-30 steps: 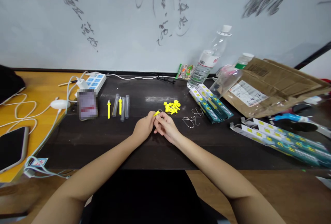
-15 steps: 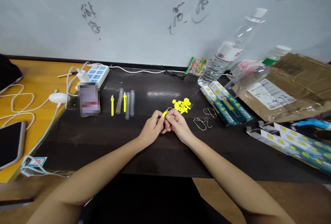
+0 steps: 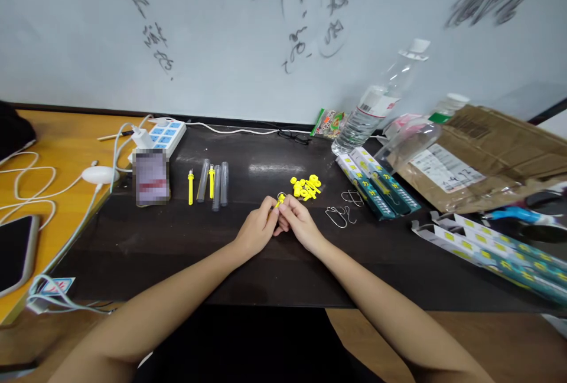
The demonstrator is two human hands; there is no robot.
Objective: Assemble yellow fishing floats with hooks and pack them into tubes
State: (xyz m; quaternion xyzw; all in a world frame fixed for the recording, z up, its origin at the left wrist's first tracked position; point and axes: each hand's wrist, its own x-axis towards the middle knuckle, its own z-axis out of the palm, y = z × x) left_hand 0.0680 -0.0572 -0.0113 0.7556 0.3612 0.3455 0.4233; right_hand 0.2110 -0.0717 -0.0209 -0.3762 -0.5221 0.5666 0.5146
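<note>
Close together above the dark table, my left hand [image 3: 254, 226] and my right hand [image 3: 301, 223] both pinch a small yellow plastic piece [image 3: 280, 199]. A thin curved metal wire shows at its top end; the fingers hide the rest. Just beyond the right hand is a pile of yellow plastic parts [image 3: 306, 187]. Bent metal wire hooks [image 3: 339, 216] lie to its right. Left of my hands are several clear plastic tubes [image 3: 224, 184], a yellow rod with a metal tip [image 3: 211, 181] among them, and another yellow rod [image 3: 191, 187] apart from them.
Printed narrow boxes [image 3: 376, 185] lie right of the hooks, with more boxes [image 3: 491, 253] nearer the right edge. Behind them are a plastic bottle [image 3: 367, 111] and a brown parcel [image 3: 478, 153]. A power strip [image 3: 166, 138], a phone [image 3: 18, 253] and cables are at left.
The view has shifted slightly, so the scene sits a little lower. My hands stay together on the yellow piece, which has turned somewhat between the fingers.
</note>
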